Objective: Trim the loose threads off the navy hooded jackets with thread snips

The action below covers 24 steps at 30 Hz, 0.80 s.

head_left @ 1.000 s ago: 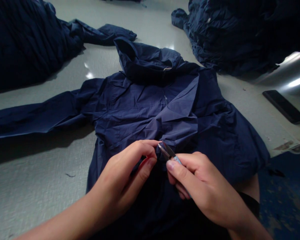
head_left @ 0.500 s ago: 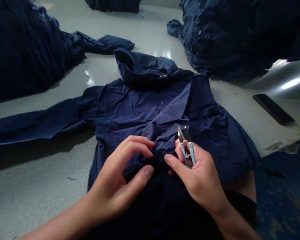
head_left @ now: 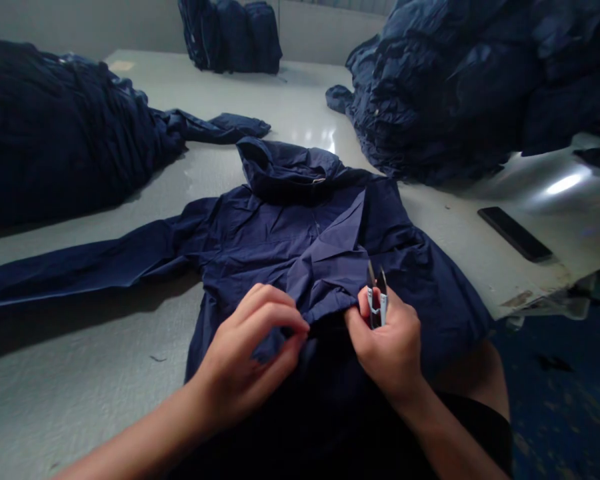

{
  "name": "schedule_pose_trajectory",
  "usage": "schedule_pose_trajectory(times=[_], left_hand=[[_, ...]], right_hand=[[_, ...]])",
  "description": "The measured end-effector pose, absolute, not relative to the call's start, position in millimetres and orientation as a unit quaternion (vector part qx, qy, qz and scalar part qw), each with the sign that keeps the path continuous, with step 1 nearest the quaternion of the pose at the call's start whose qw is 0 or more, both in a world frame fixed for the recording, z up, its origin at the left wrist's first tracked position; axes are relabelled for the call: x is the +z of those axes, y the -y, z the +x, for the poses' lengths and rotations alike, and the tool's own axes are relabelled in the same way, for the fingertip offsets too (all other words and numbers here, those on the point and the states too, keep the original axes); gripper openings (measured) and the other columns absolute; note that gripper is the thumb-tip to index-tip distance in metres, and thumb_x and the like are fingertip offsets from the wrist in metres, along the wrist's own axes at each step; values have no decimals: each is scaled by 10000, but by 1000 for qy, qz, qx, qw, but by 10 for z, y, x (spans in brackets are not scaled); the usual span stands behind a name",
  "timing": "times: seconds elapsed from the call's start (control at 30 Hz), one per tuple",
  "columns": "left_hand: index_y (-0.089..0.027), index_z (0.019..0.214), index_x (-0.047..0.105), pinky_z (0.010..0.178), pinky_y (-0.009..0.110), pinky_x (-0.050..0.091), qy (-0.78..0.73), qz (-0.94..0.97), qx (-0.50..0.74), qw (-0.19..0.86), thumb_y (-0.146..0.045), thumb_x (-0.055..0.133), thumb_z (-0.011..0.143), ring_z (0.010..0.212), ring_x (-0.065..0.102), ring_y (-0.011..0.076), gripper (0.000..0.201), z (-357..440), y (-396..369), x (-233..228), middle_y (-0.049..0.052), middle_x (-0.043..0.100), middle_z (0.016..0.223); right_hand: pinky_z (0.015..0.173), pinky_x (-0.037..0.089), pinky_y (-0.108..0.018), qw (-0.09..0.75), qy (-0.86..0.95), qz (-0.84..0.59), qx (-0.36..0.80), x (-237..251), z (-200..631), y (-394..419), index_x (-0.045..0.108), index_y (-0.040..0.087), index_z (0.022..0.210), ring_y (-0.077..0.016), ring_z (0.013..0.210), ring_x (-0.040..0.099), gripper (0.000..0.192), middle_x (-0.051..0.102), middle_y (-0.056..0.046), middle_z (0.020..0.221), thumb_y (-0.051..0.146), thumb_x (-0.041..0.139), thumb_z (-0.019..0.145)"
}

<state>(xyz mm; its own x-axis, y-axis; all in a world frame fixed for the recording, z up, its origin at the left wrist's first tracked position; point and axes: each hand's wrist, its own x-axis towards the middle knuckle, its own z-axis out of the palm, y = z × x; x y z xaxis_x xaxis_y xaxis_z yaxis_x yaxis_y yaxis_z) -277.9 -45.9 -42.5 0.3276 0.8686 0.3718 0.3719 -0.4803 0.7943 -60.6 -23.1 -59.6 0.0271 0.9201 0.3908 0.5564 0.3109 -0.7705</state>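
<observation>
Navy cloth garment (head_left: 260, 230), one: laid on the pale bench (head_left: 95, 373), mid-view, collar toward 12 o'clock, one sleeve stretched toward 9. Clock positions below are taken from its middle.
Left hand (head_left: 260, 350), at 7: thumb and fingertips pinched together at the garment's near edge.
Right hand (head_left: 390, 337), at 4: gripping thread snips (head_left: 377, 308), blades apart, tips toward 12; thumb against the same edge.
Black phone (head_left: 515, 233): flat, at 3.
Dark cloth heaps, two: left heap (head_left: 55, 140) at 10, right heap (head_left: 455, 87) at 2.
Folded stack (head_left: 230, 37): at 11.
Loose thread (head_left: 157, 359): at 8.
</observation>
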Motion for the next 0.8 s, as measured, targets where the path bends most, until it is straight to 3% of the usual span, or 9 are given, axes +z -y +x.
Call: schedule_pose_trajectory(times=[0.1,0.2,0.33,0.43,0.6,0.73,0.8], left_hand=[[-248,1149,666,906,345,528,-332,798,375,334,-60,630,934,1007,645,209,288,-2792,500,-395,55,711,1070],[-260,1181,629,915,322,547,-325,772,360,410,-87,582,992,1036,676,194,261,-2785,512,-439,37,726,1093],[-299,1268,580,959,310,548,-370,757,365,394,-142,621,1017,1090,668,180,299,-2746,519,-567,27,678,1189],[-334,1411,507,1025,325,534,-384,763,374,361,-157,656,1002,1096,643,176,470,-2713,525,-617,27,623,1202],[-345,1510,445,926,278,552,-383,770,371,351,-172,688,986,1001,609,150,603,-2703,517,-624,49,563,1309],[-317,1519,447,1091,336,492,-386,786,370,310,-172,715,975,1290,559,217,623,-2707,490,-633,73,569,1439],[-297,1486,489,1138,357,454,-381,795,377,285,-159,706,980,1343,538,229,568,-2708,461,-631,71,608,1430]], right_hand=[[620,405,-265,522,604,-554,238,-664,-582,220,472,236,745,-121,606,464,239,470,57,690,98,648,830],[701,438,-268,590,533,-517,317,-778,-557,259,523,223,790,-138,708,499,199,515,32,773,174,691,886],[637,382,-247,640,409,-452,468,-892,-567,348,500,221,798,-119,669,387,322,413,46,763,335,760,949],[594,370,-231,645,331,-412,551,-845,-620,395,483,217,752,-111,641,367,413,386,53,724,365,840,897],[672,532,-266,624,228,-392,636,-697,-678,371,634,227,839,-134,675,565,284,580,32,770,346,891,830],[766,610,-332,606,164,-424,652,-674,-671,315,689,239,899,-186,769,676,244,701,10,838,349,885,803],[795,625,-363,587,140,-441,665,-669,-662,308,710,237,935,-214,827,702,262,745,-8,912,335,887,769]])
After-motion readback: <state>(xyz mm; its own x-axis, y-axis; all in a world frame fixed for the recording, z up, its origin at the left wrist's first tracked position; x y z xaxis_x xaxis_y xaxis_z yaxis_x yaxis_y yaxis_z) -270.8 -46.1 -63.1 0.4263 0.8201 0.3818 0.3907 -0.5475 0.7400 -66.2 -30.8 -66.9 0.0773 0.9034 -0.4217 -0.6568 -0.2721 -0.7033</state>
